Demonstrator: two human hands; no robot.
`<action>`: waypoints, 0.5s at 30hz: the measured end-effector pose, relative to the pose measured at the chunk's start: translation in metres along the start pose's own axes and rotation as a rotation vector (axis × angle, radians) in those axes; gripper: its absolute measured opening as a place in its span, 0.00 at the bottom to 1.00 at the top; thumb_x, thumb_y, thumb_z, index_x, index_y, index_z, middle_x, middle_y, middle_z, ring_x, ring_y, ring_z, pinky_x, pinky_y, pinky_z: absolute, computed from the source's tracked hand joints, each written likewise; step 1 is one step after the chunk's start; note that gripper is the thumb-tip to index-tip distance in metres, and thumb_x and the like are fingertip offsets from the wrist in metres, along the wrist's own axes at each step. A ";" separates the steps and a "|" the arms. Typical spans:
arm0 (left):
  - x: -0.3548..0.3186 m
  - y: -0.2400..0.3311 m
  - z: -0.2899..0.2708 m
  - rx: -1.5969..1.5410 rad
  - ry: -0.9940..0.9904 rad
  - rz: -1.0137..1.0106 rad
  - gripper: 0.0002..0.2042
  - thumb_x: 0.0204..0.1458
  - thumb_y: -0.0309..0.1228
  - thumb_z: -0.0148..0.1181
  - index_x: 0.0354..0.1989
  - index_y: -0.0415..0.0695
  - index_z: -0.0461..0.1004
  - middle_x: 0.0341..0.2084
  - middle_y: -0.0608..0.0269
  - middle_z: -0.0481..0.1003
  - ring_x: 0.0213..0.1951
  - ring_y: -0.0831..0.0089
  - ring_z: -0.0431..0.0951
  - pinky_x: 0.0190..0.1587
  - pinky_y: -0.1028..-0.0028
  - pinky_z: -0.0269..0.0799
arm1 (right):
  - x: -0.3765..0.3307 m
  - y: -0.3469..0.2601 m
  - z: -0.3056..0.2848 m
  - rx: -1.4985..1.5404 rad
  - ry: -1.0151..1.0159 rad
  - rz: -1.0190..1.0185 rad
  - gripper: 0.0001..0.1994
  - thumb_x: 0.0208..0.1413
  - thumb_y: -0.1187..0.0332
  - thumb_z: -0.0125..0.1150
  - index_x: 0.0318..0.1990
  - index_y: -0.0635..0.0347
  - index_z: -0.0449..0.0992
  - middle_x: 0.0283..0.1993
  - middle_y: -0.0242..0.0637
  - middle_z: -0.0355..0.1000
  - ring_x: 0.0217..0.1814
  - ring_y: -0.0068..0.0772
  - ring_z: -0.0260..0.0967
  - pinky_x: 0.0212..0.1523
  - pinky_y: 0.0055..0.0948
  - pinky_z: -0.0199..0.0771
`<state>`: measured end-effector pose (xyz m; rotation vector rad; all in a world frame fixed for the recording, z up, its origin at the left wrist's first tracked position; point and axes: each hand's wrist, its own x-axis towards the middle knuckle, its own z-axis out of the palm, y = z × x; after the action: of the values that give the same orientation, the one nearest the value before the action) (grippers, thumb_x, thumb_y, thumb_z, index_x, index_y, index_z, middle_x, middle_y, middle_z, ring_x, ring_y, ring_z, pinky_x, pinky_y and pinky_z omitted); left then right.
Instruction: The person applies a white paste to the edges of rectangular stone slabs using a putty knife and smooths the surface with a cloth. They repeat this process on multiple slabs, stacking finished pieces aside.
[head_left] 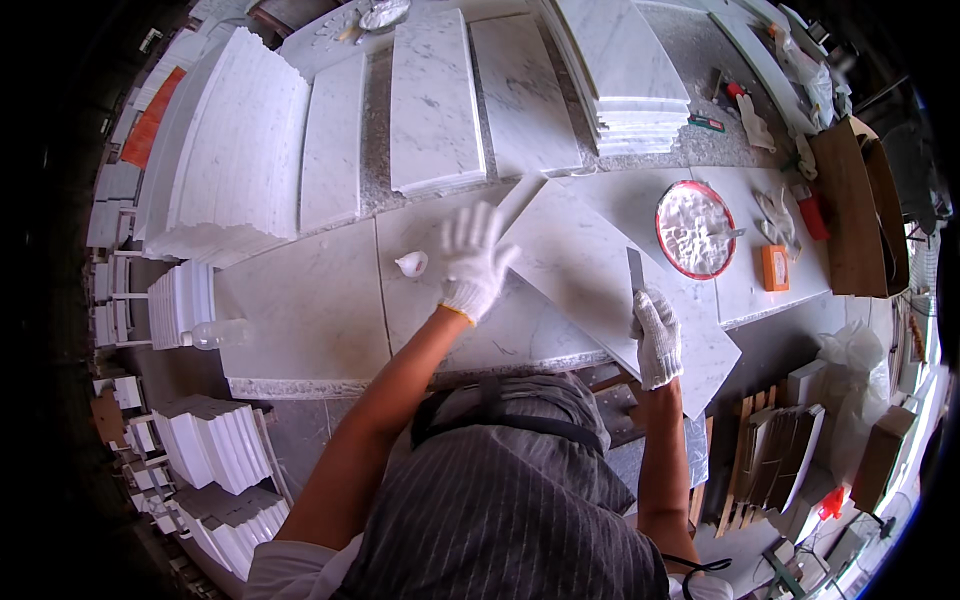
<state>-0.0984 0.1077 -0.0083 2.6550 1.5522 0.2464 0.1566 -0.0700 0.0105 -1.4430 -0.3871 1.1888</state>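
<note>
My left hand (472, 258), in a white knit glove with a yellow cuff edge, is raised with its fingers spread and holds nothing. It hovers by the left edge of a pale marble slab (580, 250) that lies diagonally across the bench, one corner jutting past the near edge. My right hand (658, 342), also gloved, is closed around a putty knife; its flat metal blade (635, 268) points away from me over the slab. A red-rimmed bowl (660, 245) of white paste stands to the right, with a tool in it. A small white piece (411, 264) lies left of my left hand.
Marble slabs (432, 110) lie in stacks along the far side, with a tall stack (225, 150) at left. An orange box (775, 268), a crumpled glove (775, 215) and a cardboard box (850, 210) are at right. A clear bottle (218, 334) lies near the left edge.
</note>
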 end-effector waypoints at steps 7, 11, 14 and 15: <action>-0.036 0.032 0.016 -0.030 -0.049 0.207 0.38 0.59 0.53 0.53 0.76 0.53 0.50 0.74 0.61 0.53 0.74 0.60 0.51 0.75 0.49 0.41 | 0.019 -0.011 0.052 -0.176 -0.080 -0.075 0.18 0.64 0.69 0.55 0.59 0.67 0.75 0.27 0.23 0.65 0.26 0.14 0.59 0.27 0.19 0.62; -0.093 0.065 0.011 -0.283 -0.012 0.747 0.37 0.56 0.56 0.56 0.73 0.55 0.56 0.72 0.60 0.56 0.74 0.61 0.52 0.74 0.49 0.48 | 0.035 -0.001 0.066 -0.474 -0.142 -0.221 0.19 0.63 0.69 0.56 0.60 0.64 0.74 0.30 0.29 0.70 0.31 0.22 0.68 0.35 0.26 0.70; -0.086 0.059 -0.011 -0.329 -0.034 0.590 0.31 0.53 0.50 0.61 0.65 0.51 0.68 0.69 0.54 0.61 0.70 0.57 0.58 0.72 0.49 0.51 | 0.044 0.002 0.086 -0.765 -0.140 -0.442 0.19 0.61 0.67 0.57 0.59 0.58 0.76 0.35 0.40 0.75 0.35 0.36 0.75 0.40 0.34 0.74; -0.083 0.055 -0.013 -0.307 -0.067 0.489 0.30 0.52 0.48 0.62 0.63 0.51 0.69 0.68 0.54 0.62 0.69 0.56 0.59 0.72 0.49 0.51 | 0.045 -0.001 0.094 -0.877 -0.137 -0.526 0.19 0.60 0.67 0.57 0.59 0.55 0.77 0.37 0.43 0.76 0.37 0.40 0.76 0.42 0.36 0.75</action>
<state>-0.0929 0.0081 0.0025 2.7045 0.7486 0.3758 0.0988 0.0170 0.0090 -1.8136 -1.4176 0.6895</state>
